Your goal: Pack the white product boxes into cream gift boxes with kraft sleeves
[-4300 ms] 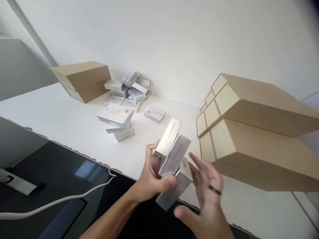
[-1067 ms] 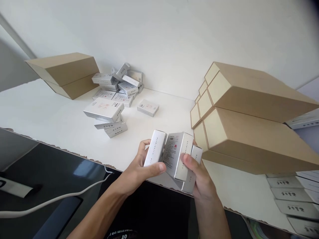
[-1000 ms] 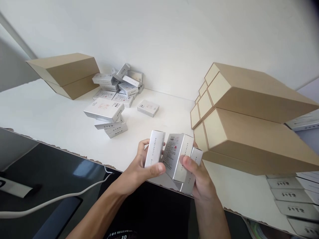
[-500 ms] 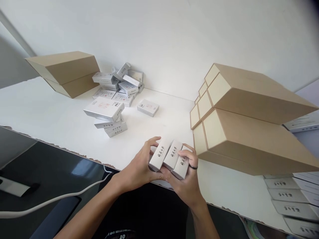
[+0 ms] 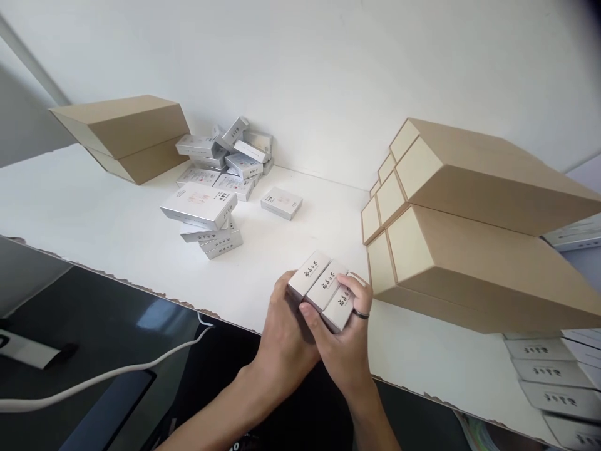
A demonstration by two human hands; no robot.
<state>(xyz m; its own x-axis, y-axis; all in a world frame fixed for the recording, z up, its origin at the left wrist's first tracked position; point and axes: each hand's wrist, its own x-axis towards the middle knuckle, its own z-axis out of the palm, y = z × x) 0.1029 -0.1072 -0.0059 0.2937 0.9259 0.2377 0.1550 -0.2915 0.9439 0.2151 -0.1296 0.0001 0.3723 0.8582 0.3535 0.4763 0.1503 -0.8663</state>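
Note:
Three small white boxes (image 5: 323,285) with dark lettering on their ends are held side by side just above the table's front edge. My right hand (image 5: 345,338) grips them from the right, thumb in front and ringed finger over the far side. Against the left box, my left hand (image 5: 286,335) is wrapped from below and behind; part of its fingers is hidden by the boxes. Beyond my hands a single flat white box (image 5: 282,203) lies on the table. To its left is a stack of similar boxes (image 5: 200,207), the top one turned askew.
A loose pile of silver-white boxes (image 5: 241,164) sits at the wall beside brown cartons (image 5: 126,128). Large brown cartons (image 5: 483,250) are stacked on the right. More lettered boxes (image 5: 547,373) stand at lower right. A white cable (image 5: 136,368) runs below the table's rough edge.
My left hand has slid lower, beneath the boxes. The three boxes have been turned and pressed closer together, and the right thumb has come up onto their front.

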